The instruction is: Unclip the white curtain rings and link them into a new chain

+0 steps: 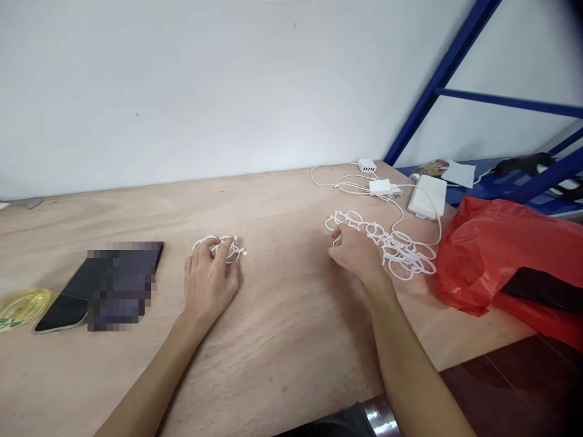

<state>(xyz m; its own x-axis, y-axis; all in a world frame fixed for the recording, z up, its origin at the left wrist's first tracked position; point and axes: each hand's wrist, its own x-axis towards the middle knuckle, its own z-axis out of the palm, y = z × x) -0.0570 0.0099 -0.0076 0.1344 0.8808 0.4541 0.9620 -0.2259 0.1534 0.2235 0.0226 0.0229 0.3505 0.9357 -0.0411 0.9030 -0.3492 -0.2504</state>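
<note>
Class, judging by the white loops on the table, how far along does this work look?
Probably an early stage. The small group of white loops under the left hand looks already set apart. The right hand is at the edge of the larger pile; whether it grips a loop is hidden. That pile looks like what is left.

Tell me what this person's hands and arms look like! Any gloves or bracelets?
No gloves! The left hand and right hand are bare, with no rings that I can see, though some right fingers are hidden. The left forearm and right forearm are bare too: no sleeve, watch or bracelet shows.
</note>
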